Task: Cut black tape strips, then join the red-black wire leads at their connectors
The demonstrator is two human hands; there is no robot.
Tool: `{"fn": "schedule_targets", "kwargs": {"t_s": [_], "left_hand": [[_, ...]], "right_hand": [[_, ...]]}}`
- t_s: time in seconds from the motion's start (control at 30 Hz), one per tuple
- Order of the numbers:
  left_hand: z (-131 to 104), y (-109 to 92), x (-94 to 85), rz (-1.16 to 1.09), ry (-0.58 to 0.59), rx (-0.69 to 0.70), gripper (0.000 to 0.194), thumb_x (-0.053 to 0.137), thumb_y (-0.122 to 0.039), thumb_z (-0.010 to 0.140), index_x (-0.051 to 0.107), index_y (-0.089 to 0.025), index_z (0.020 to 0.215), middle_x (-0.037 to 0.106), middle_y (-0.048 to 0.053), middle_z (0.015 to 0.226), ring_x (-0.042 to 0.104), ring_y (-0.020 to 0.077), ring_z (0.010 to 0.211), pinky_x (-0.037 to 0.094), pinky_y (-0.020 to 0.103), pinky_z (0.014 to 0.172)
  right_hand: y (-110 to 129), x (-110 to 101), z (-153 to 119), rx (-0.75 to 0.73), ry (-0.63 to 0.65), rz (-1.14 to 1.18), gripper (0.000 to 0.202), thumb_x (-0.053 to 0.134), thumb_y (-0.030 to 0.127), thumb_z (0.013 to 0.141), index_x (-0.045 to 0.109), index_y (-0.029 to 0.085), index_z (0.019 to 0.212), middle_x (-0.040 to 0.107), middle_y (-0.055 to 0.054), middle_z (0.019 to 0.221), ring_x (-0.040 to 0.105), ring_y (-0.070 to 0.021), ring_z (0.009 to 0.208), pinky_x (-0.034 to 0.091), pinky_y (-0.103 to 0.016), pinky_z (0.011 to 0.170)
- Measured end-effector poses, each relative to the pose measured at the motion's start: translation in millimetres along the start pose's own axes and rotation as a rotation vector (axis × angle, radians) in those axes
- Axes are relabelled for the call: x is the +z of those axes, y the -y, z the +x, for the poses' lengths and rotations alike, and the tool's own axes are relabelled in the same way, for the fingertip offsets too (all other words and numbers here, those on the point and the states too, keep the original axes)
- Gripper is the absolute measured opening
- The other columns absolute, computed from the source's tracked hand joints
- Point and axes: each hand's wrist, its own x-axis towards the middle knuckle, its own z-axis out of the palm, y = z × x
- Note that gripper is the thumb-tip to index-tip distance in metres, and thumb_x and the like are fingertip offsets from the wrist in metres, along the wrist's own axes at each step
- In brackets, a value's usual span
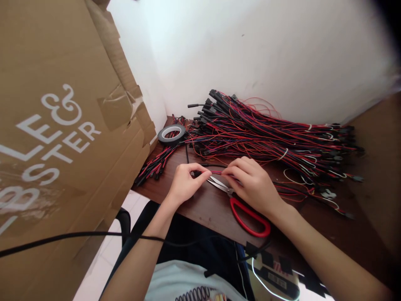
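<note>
Hands apart: left hand [187, 182] pinching thin wires [216, 172] stretched between, right hand [252, 182] seemingly pinching too, contact hidden. Scissors [230, 192], blades spread, at five o'clock of wires; sagging could nick them. Wire pile [266, 138], two o'clock, could snag them.

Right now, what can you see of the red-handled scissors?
The scissors have silvery, metal-looking blades, slightly parted, and a red, plastic-looking handle loop. They lie on the brown tabletop, tips toward the left hand, loop near the edge. The right hand hides any second loop; whether either hand touches them, I cannot tell.
</note>
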Motion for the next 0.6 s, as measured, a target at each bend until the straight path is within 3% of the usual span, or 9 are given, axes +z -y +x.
{"fn": "schedule_targets", "kwargs": {"t_s": [0.27,0.6], "left_hand": [[-0.1,-8.5,0.1,-0.035,-0.052,-0.036,0.019,0.068,-0.029,0.076,0.073,-0.013,0.067,0.067,0.002,0.056,0.055,0.0134,0.054,0.04,0.025,0.058],[-2.4,-3.5,4.8,0.12,-0.112,0.033,0.018,0.067,-0.029,0.078,0.077,-0.014,0.074,0.073,0.004,0.067,0.059,0.0149,0.058,0.042,0.026,0.06]], "right_hand": [[-1.3,0.9,-0.8,0.042,0.018,-0.014,0.009,0.057,0.019,0.093,0.062,0.015,0.086,0.063,-0.008,0.083,0.056,-0.0216,0.077,0.044,-0.036,0.071],[3.1,1.6,-1.5,0.066,-0.008,0.049,0.012,0.055,0.013,0.091,0.062,0.016,0.082,0.063,-0.008,0.082,0.057,-0.0207,0.077,0.044,-0.034,0.071]]}}
